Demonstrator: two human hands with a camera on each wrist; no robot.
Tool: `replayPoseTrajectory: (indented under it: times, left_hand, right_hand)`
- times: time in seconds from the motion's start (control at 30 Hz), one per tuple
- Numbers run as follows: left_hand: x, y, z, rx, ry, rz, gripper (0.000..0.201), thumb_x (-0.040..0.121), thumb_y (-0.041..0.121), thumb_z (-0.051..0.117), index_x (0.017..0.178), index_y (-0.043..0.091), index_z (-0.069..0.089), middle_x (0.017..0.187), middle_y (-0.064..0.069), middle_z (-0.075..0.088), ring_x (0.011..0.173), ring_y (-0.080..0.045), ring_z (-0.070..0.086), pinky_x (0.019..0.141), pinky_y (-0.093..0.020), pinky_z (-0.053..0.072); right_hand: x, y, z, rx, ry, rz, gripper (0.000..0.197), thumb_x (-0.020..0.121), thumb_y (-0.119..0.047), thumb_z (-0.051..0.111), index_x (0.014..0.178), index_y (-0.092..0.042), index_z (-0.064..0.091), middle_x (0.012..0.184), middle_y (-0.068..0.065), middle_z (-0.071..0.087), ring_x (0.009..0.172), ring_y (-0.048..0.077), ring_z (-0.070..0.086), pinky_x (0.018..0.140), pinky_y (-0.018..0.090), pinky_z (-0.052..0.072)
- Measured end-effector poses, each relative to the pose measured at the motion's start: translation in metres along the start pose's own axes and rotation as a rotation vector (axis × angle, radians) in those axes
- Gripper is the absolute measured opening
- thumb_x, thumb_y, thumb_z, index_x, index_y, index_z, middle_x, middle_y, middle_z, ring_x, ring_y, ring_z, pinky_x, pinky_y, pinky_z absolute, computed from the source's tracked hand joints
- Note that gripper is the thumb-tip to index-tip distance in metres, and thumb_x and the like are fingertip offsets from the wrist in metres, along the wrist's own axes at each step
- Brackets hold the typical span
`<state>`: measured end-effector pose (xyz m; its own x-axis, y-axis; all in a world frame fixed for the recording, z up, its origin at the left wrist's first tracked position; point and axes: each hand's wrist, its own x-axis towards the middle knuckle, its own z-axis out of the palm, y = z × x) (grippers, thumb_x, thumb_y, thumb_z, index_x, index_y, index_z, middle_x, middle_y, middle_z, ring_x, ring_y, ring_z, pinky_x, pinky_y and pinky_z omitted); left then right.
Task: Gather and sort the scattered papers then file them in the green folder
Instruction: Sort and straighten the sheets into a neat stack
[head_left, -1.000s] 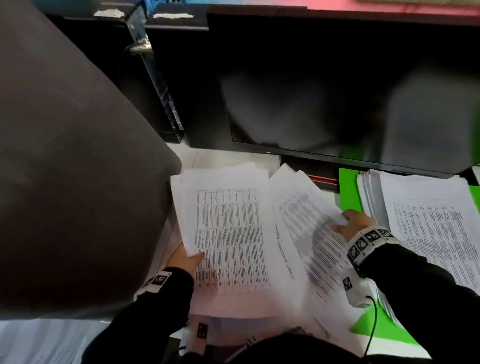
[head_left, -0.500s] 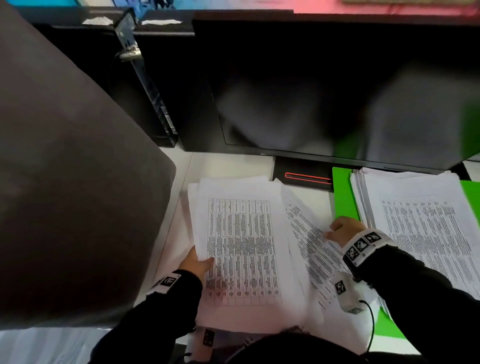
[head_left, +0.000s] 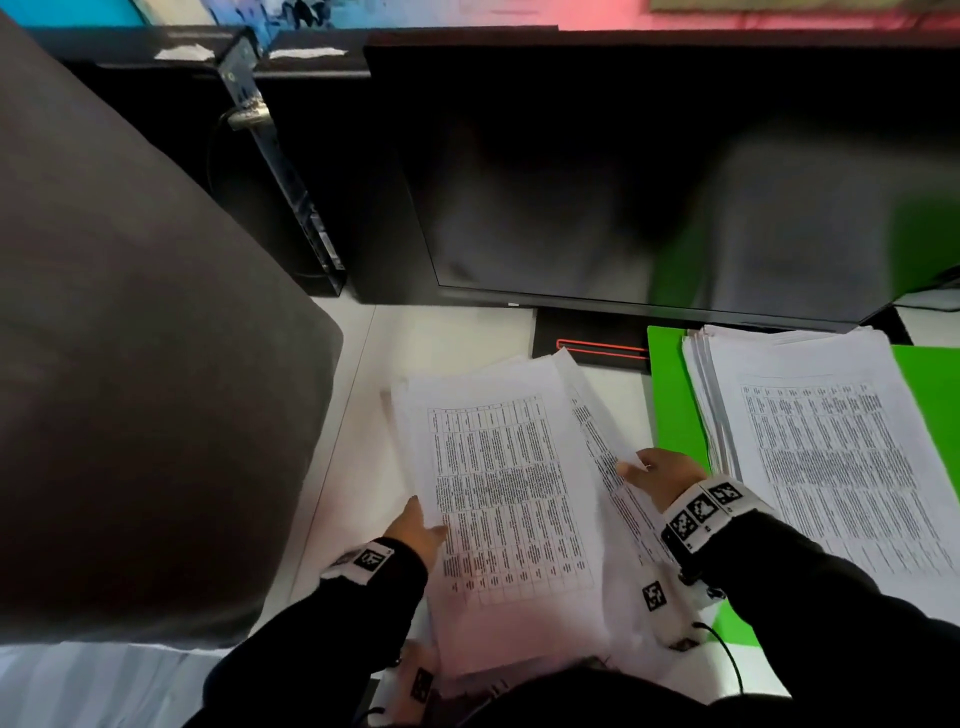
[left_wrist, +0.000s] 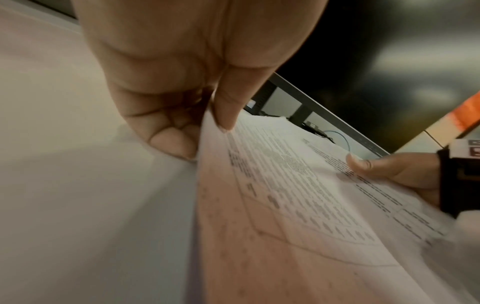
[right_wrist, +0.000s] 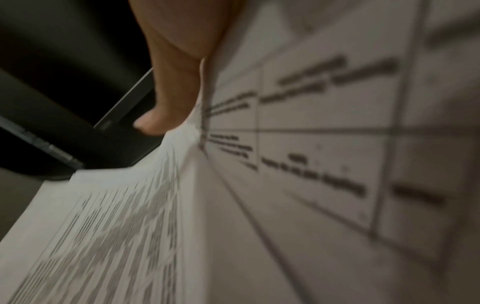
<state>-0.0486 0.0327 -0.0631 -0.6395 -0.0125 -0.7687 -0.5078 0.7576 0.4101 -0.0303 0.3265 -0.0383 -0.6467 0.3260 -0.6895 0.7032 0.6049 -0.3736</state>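
A loose stack of printed papers (head_left: 511, 488) with tables lies on the white desk in front of me. My left hand (head_left: 415, 530) pinches its left edge, thumb on top (left_wrist: 223, 111) and fingers curled beneath. My right hand (head_left: 660, 470) grips the right edge of the stack, thumb on top (left_wrist: 363, 164); the right wrist view shows only a thumb against blurred sheets (right_wrist: 311, 144). The green folder (head_left: 672, 395) lies open on the right with a thick pile of filed papers (head_left: 831, 457) on it.
A black monitor (head_left: 623, 171) stands right behind the papers, its stand (head_left: 592, 338) between the stack and the folder. A large dark grey shape (head_left: 130, 364) fills the left of the head view. White desk surface (head_left: 452, 332) shows behind the stack.
Both hands have drawn the fanned sheets together into one narrower stack. The right hand moved left towards the left hand, and the stack shifted right, away from the dark shape.
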Motion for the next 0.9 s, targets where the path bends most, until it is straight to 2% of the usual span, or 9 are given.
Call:
replayPoseTrajectory:
  times: [0.13, 0.3, 0.4, 0.5, 0.6, 0.67, 0.73, 0.83, 0.9]
  left_hand:
    - [-0.008, 0.004, 0.012, 0.104, -0.053, 0.047, 0.061, 0.098, 0.027, 0.04, 0.148, 0.009, 0.01, 0.156, -0.011, 0.02, 0.142, -0.025, 0.025, 0.116, -0.033, 0.022]
    - [-0.011, -0.001, 0.016, 0.021, -0.067, 0.096, 0.055, 0.094, 0.025, 0.048, 0.143, 0.011, 0.028, 0.147, -0.012, 0.038, 0.133, -0.026, 0.041, 0.112, -0.038, 0.033]
    - [-0.008, -0.005, 0.015, -0.267, 0.0, 0.111, 0.045, 0.082, 0.023, 0.065, 0.121, 0.015, 0.045, 0.117, -0.013, 0.062, 0.106, -0.029, 0.06, 0.094, -0.046, 0.049]
    - [-0.014, 0.006, 0.006, -0.532, 0.024, 0.136, 0.051, 0.079, 0.009, 0.071, 0.119, 0.018, 0.041, 0.094, -0.005, 0.063, 0.091, -0.026, 0.061, 0.085, -0.042, 0.052]
    - [-0.018, 0.019, -0.01, -0.653, -0.039, 0.225, 0.075, 0.058, 0.021, 0.087, 0.118, 0.018, 0.043, 0.107, -0.005, 0.066, 0.099, -0.022, 0.062, 0.097, -0.042, 0.047]
    - [-0.019, 0.027, -0.019, -0.764, -0.062, 0.25, 0.098, 0.033, 0.033, 0.094, 0.118, 0.01, 0.053, 0.107, -0.005, 0.07, 0.102, -0.021, 0.064, 0.103, -0.042, 0.043]
    - [-0.022, 0.037, -0.023, -0.837, -0.061, 0.282, 0.091, 0.024, 0.038, 0.094, 0.104, 0.008, 0.063, 0.095, -0.003, 0.074, 0.1, -0.02, 0.064, 0.104, -0.038, 0.041]
    - [-0.037, 0.058, -0.03, -0.876, -0.044, 0.343, 0.026, 0.07, 0.016, 0.079, 0.092, 0.012, 0.066, 0.084, 0.005, 0.074, 0.093, -0.014, 0.063, 0.104, -0.033, 0.036]
    - [-0.046, 0.07, -0.032, -0.815, 0.032, 0.393, 0.02, 0.083, 0.007, 0.065, 0.102, 0.013, 0.064, 0.093, 0.006, 0.07, 0.092, -0.012, 0.061, 0.098, -0.03, 0.038]
  right_hand:
    - [-0.008, 0.002, 0.011, -0.019, -0.094, 0.011, 0.095, 0.055, -0.067, 0.072, 0.126, -0.008, 0.052, 0.124, 0.008, 0.06, 0.115, 0.025, 0.056, 0.094, 0.033, 0.046]
    - [-0.017, 0.003, 0.012, 0.117, -0.06, -0.05, 0.053, 0.07, -0.025, 0.079, 0.116, -0.005, 0.06, 0.11, 0.011, 0.067, 0.095, 0.02, 0.062, 0.078, 0.025, 0.045]
    - [-0.031, 0.004, 0.003, 0.321, -0.019, -0.122, 0.036, 0.07, -0.015, 0.079, 0.103, -0.007, 0.067, 0.09, 0.006, 0.068, 0.075, 0.014, 0.06, 0.061, 0.018, 0.046]
    - [-0.047, 0.001, -0.01, 0.454, 0.011, -0.188, 0.017, 0.068, -0.012, 0.08, 0.077, -0.019, 0.067, 0.073, -0.005, 0.067, 0.064, 0.002, 0.061, 0.047, 0.008, 0.042]
    - [-0.062, -0.007, -0.022, 0.477, 0.013, -0.277, 0.02, 0.068, -0.01, 0.08, 0.077, -0.02, 0.065, 0.069, -0.012, 0.065, 0.052, -0.015, 0.059, 0.046, -0.002, 0.039]
    - [-0.067, -0.01, -0.028, 0.485, 0.008, -0.31, 0.023, 0.066, -0.011, 0.081, 0.083, -0.018, 0.067, 0.073, -0.014, 0.066, 0.062, -0.011, 0.063, 0.048, -0.004, 0.039]
    - [-0.072, -0.012, -0.033, 0.51, 0.019, -0.34, 0.023, 0.066, -0.01, 0.081, 0.08, -0.021, 0.067, 0.073, -0.014, 0.067, 0.062, -0.01, 0.063, 0.049, -0.004, 0.039]
    - [-0.077, -0.011, -0.041, 0.528, 0.096, -0.365, 0.021, 0.068, -0.017, 0.08, 0.077, -0.027, 0.064, 0.071, -0.018, 0.065, 0.066, -0.009, 0.06, 0.051, -0.003, 0.041]
    - [-0.078, -0.01, -0.044, 0.544, 0.152, -0.367, 0.022, 0.071, -0.023, 0.078, 0.09, -0.025, 0.067, 0.079, -0.013, 0.069, 0.081, 0.002, 0.065, 0.065, 0.008, 0.047]
